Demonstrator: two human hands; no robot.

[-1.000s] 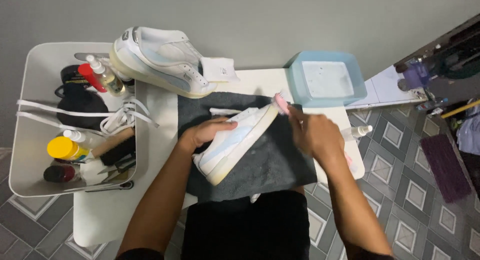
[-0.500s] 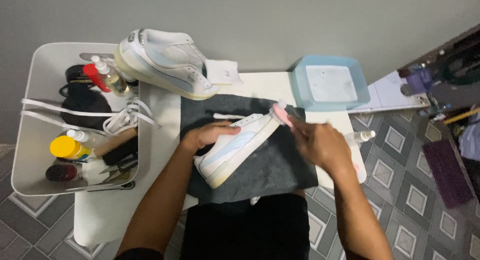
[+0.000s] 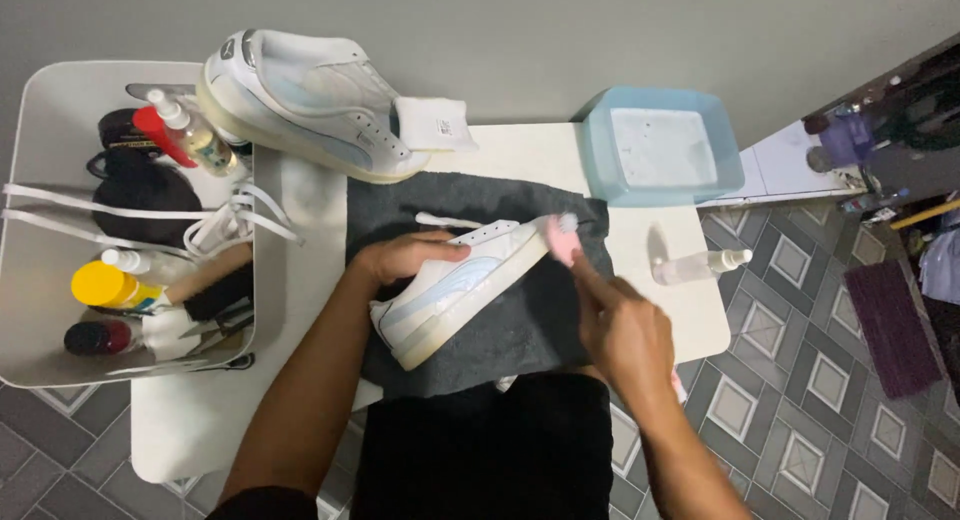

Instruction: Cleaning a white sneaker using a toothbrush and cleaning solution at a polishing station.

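Over at 9 o'clock there's a white bin (image 3: 60,90) stuffed with bottles, including a yellow-capped one (image 3: 108,286), plus white laces (image 3: 150,212) draped over its edge. At about 11 o'clock a second sneaker (image 3: 310,100) sits half on the bin, half on the white table (image 3: 200,420). Dead center, the left hand (image 3: 405,258) is clamped over the top of a white sneaker (image 3: 455,292), which lies tilted on a dark grey towel (image 3: 520,330). Just right of that, the right hand (image 3: 625,330) grips a pink brush (image 3: 562,242), its head touching the sneaker's end. At 1 o'clock sits a light blue tub (image 3: 655,150), and at 3 o'clock a small clear bottle (image 3: 700,267) lies on its side.
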